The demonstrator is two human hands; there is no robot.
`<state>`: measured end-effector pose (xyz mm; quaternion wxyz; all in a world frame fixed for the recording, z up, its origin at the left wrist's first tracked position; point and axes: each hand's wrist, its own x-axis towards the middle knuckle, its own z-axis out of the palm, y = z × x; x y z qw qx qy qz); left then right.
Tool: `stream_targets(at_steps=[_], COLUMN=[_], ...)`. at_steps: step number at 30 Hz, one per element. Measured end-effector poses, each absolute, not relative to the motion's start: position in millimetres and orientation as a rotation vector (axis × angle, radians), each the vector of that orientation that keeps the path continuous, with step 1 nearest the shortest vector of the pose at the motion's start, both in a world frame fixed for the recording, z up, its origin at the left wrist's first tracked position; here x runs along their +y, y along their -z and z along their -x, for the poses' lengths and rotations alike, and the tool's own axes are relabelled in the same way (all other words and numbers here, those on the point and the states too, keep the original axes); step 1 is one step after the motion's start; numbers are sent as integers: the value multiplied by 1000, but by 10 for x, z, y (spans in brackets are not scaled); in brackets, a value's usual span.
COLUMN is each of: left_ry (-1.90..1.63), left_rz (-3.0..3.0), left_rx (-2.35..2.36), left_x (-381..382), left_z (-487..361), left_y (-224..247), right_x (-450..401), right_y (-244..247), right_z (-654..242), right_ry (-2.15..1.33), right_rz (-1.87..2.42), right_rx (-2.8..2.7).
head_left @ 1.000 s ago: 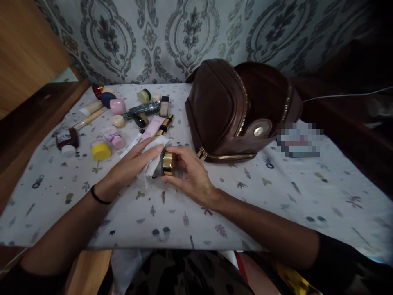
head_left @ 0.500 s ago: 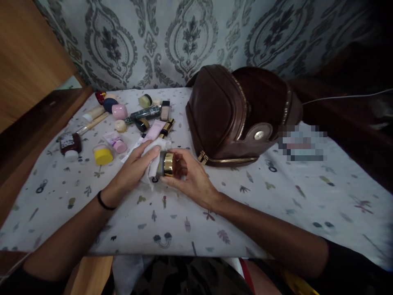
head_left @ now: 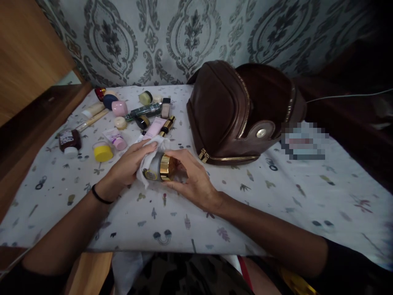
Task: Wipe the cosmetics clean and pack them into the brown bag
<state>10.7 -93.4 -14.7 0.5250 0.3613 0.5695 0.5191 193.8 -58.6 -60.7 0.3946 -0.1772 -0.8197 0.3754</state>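
Note:
Between my two hands lies a jar [head_left: 156, 171] on its side, grey with a shiny gold lid [head_left: 167, 167] that points right. My right hand [head_left: 195, 178] grips it by the lid, thumb below and fingers above. My left hand [head_left: 130, 162], with a black band at the wrist, presses a white wipe [head_left: 149, 156] round the jar's base end. Just beyond the hands lie a pink tube [head_left: 154, 128] and a black-and-gold tube [head_left: 167, 126]. A yellow-lidded jar [head_left: 103, 152] and a white-and-pink tube [head_left: 116, 139] are left of them.
A brown leather bag [head_left: 221, 114] with an open zip stands behind my right hand. Several cosmetics, among them a pink jar [head_left: 119, 108], a dark red bottle [head_left: 70, 143] and a green tube [head_left: 143, 111], lie at the back left. A blurred packet [head_left: 303, 141] is at right.
The wipe and my left hand have shifted left and slightly down along the jar, so more of its grey side and a yellow mark show. The right hand still holds the lid.

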Motion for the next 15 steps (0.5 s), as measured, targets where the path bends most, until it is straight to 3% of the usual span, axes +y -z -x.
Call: stream_targets(at_steps=[9,15], left_ry=[-1171,-1162], left_rz=[-843,-962], left_rx=[1344,1319], left_x=[-932,-960], left_z=[-42,-49], left_y=[148,173], right_x=[-600,-598], right_y=[571,593], right_z=[-1943,-1926], right_ry=[-900,-1095], right_rz=[391,544], right_rx=[-2125,-2027])
